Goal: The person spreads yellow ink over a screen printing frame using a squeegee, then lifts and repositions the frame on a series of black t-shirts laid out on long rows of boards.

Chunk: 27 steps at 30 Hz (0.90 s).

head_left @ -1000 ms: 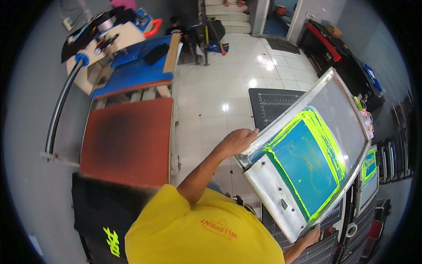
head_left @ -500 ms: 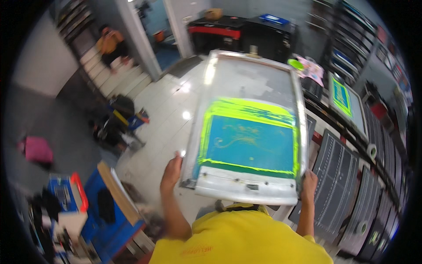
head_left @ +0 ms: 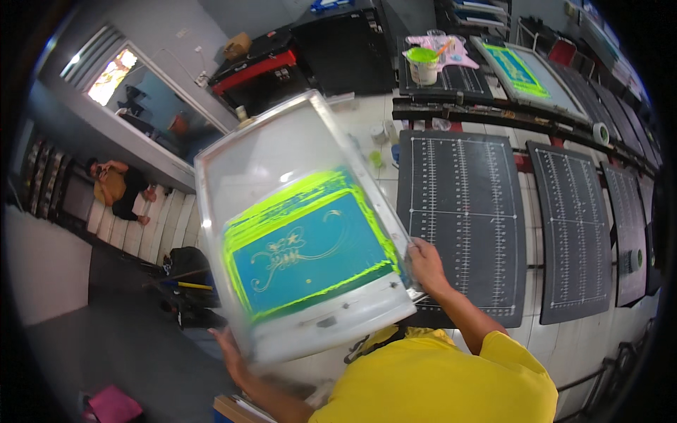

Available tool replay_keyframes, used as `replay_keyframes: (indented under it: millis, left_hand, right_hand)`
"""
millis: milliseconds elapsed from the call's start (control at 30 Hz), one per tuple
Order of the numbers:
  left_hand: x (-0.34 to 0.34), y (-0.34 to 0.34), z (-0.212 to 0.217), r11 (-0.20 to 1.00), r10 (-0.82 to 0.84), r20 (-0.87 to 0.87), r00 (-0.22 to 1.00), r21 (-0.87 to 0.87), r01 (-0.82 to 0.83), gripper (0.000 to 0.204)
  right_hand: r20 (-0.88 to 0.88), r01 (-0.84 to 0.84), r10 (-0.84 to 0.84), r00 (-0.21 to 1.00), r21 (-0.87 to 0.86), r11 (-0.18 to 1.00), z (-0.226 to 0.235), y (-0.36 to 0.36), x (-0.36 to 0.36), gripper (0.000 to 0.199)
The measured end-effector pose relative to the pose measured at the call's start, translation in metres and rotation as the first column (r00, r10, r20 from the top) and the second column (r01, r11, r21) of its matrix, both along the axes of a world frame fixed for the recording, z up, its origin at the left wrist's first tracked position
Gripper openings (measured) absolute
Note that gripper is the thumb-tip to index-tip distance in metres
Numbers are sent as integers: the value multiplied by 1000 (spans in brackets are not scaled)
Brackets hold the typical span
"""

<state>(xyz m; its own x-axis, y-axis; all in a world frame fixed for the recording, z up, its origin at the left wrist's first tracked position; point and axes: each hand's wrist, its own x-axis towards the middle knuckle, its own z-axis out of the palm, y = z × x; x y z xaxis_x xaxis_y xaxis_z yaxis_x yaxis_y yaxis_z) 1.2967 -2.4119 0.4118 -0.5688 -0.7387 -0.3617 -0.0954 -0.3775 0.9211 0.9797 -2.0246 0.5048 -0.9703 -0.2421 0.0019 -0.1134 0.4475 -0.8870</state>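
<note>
A large screen-printing frame (head_left: 257, 156) with pale metal sides hangs tilted in front of me, held between both hands. Bright yellow-green ink (head_left: 288, 202) rings the blue stencil area (head_left: 315, 248), which bears a thin curling floral design. My right hand (head_left: 429, 268) grips the right side near the closest corner, its fingers partly hidden by the frame. At the near left corner, my left hand (head_left: 228, 350) supports the edge, thumb showing and the other fingers hidden underneath.
To the right lie dark printing boards (head_left: 462, 225) with white ruled markings. Beyond them, a second inked screen (head_left: 525, 70) and a tub of green ink (head_left: 423, 65) rest on a rack. A person (head_left: 116, 185) sits on steps at left; a pink item (head_left: 113, 405) lies lower left.
My view has swung to the right, bringing more boards into sight. The screen frame has shifted left in the picture and tilted counterclockwise, still in both hands.
</note>
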Motion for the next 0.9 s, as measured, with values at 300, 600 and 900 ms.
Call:
replay_keyframes:
  millis: [300,600,900]
  left_hand:
    - [-1,-60,-54,974,204,202,958,-140,-178,99]
    - [-6,-200,-111,921,379,217,899,-1,-389,98]
    - [-100,-369,-194,985,171,70,983,10,-172,99]
  right_hand:
    - [5,-32,33,999,-79,996,-97,-105,-6,29]
    - [30,-23,24,999,-42,999,-137,-229,-4,29]
    - [-120,101,-103,987,-25,995,-194,-348,-85,27]
